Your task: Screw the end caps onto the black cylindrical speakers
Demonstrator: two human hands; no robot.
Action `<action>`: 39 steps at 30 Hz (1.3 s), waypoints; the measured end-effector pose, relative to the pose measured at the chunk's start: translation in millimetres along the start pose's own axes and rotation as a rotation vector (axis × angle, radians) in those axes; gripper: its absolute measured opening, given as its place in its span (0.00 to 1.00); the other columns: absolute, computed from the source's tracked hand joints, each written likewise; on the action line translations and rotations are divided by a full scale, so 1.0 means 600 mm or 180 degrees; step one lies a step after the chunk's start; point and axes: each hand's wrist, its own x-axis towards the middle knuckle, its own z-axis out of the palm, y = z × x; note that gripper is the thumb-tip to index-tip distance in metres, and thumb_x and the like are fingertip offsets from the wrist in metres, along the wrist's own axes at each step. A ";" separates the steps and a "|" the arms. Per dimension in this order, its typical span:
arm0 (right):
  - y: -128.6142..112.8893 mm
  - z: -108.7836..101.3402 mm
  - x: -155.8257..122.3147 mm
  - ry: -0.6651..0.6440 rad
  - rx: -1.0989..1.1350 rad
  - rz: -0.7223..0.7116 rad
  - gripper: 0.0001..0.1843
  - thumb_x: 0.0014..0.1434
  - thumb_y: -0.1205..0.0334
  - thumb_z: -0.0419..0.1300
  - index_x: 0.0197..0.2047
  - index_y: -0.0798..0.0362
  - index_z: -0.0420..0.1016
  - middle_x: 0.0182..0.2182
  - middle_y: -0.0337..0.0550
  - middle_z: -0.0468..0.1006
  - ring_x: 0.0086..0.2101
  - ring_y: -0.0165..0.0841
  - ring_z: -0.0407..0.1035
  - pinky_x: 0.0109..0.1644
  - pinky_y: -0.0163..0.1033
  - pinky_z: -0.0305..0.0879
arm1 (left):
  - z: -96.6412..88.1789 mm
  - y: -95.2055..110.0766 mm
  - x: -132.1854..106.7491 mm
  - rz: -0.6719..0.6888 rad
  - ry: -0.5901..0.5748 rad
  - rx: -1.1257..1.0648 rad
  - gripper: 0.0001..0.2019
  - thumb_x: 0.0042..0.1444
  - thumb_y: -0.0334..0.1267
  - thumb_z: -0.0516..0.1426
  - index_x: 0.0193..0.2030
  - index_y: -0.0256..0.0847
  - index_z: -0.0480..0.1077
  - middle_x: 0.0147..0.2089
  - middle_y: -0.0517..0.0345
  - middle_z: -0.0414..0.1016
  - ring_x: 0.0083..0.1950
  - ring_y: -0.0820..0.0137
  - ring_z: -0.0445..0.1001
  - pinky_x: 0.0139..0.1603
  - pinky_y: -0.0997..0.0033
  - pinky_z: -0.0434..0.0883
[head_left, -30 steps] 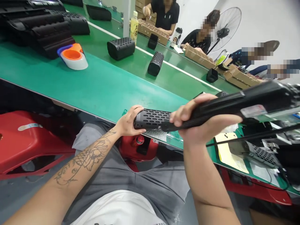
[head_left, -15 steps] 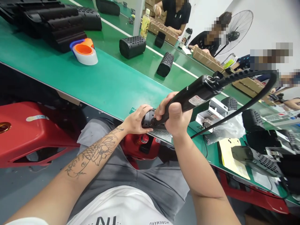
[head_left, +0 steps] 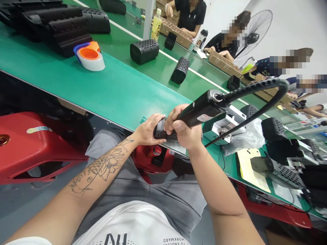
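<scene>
Gripping the black speaker housing (head_left: 160,131) at the green bench's (head_left: 107,92) near edge, the left hand (head_left: 148,131) curls its fingers around one end; the right hand (head_left: 182,131) is wrapped tight around the electric screwdriver (head_left: 201,110), tip against the housing.

Long green table (head_left: 107,92) ran across room, white line (head_left: 204,79) down its middle. Plain white wall (head_left: 293,27) stood behind, bright. Big round fan (head_left: 255,30) stood by wall. White post (head_left: 149,17) rose at table's far side. Red plastic stool (head_left: 38,146) sat low beside table, on grey floor (head_left: 22,207). Light was even.
</scene>
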 end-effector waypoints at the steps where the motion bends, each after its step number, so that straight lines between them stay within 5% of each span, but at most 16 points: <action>1: 0.001 0.002 0.000 -0.0041 -0.0024 -0.0026 0.38 0.57 0.23 0.88 0.38 0.41 0.74 0.23 0.28 0.74 0.23 0.34 0.70 0.29 0.45 0.76 | -0.001 -0.001 0.001 -0.0008 -0.0028 -0.0015 0.58 0.62 0.62 0.83 0.91 0.45 0.66 0.87 0.29 0.75 0.90 0.31 0.77 0.90 0.27 0.79; 7: -0.009 0.002 -0.002 -0.0146 -0.0135 -0.0228 0.36 0.59 0.21 0.86 0.38 0.43 0.81 0.25 0.32 0.79 0.25 0.34 0.74 0.34 0.46 0.82 | -0.024 -0.001 -0.007 0.0113 -0.0121 -0.0240 0.58 0.59 0.55 0.83 0.91 0.46 0.67 0.86 0.31 0.78 0.89 0.31 0.78 0.90 0.26 0.80; 10: -0.052 -0.055 -0.010 0.0620 -0.0245 -0.0505 0.38 0.62 0.16 0.81 0.47 0.41 0.81 0.24 0.27 0.75 0.21 0.33 0.72 0.30 0.44 0.80 | -0.041 -0.004 -0.022 -0.0017 -0.0089 -0.0249 0.56 0.58 0.52 0.83 0.90 0.49 0.69 0.82 0.37 0.82 0.83 0.35 0.84 0.85 0.29 0.85; 13: -0.105 -0.167 -0.026 0.1832 -0.0735 -0.0817 0.34 0.68 0.19 0.78 0.49 0.40 0.81 0.23 0.25 0.72 0.19 0.33 0.71 0.26 0.42 0.77 | -0.043 -0.022 -0.013 -0.0348 0.0214 -0.0172 0.55 0.56 0.57 0.84 0.87 0.55 0.72 0.80 0.44 0.83 0.79 0.36 0.87 0.78 0.28 0.91; 17: -0.118 -0.330 -0.058 0.3109 -0.1938 -0.0707 0.28 0.66 0.30 0.82 0.41 0.44 0.80 0.24 0.28 0.75 0.21 0.33 0.74 0.26 0.41 0.74 | 0.007 -0.069 0.103 -0.0585 0.0602 -0.0083 0.56 0.58 0.58 0.84 0.88 0.53 0.68 0.83 0.42 0.78 0.82 0.33 0.83 0.80 0.22 0.88; 21: -0.073 -0.416 -0.085 0.3372 -0.2207 -0.0607 0.28 0.63 0.29 0.79 0.38 0.42 0.76 0.21 0.28 0.75 0.20 0.35 0.73 0.26 0.43 0.75 | 0.126 -0.100 0.310 -0.0983 0.0896 -0.0154 0.59 0.54 0.49 0.88 0.87 0.38 0.68 0.81 0.32 0.75 0.84 0.34 0.77 0.93 0.23 0.73; 26: -0.047 -0.419 -0.106 0.3119 -0.1705 -0.0511 0.29 0.59 0.34 0.85 0.37 0.43 0.76 0.21 0.29 0.75 0.18 0.34 0.71 0.25 0.43 0.77 | 0.290 -0.072 0.525 -0.1576 0.0982 -0.0367 0.57 0.57 0.36 0.85 0.90 0.45 0.65 0.86 0.33 0.68 0.91 0.36 0.72 0.96 0.39 0.69; 30: -0.061 -0.406 -0.128 0.3119 -0.1624 -0.0542 0.26 0.59 0.38 0.88 0.36 0.45 0.82 0.21 0.32 0.78 0.19 0.36 0.73 0.25 0.45 0.78 | 0.365 -0.062 0.597 -0.1952 0.0731 -0.0259 0.54 0.66 0.39 0.81 0.93 0.38 0.63 0.88 0.22 0.67 0.94 0.33 0.68 0.98 0.37 0.63; 35: -0.090 -0.400 -0.156 0.2778 -0.1156 -0.0708 0.14 0.60 0.45 0.87 0.38 0.40 0.92 0.20 0.33 0.78 0.16 0.39 0.71 0.23 0.50 0.81 | 0.348 -0.117 0.627 -0.1439 0.0981 0.0206 0.47 0.76 0.50 0.72 0.94 0.36 0.65 0.97 0.21 0.59 1.03 0.32 0.48 1.03 0.26 0.41; 39: -0.104 -0.382 -0.155 0.2572 -0.1018 -0.0704 0.11 0.64 0.43 0.85 0.43 0.36 0.96 0.21 0.34 0.77 0.16 0.40 0.70 0.24 0.54 0.84 | 0.284 -0.176 0.672 -0.2409 0.1615 0.0278 0.62 0.63 0.44 0.81 0.97 0.38 0.56 1.01 0.16 0.45 1.04 0.27 0.42 1.01 0.20 0.41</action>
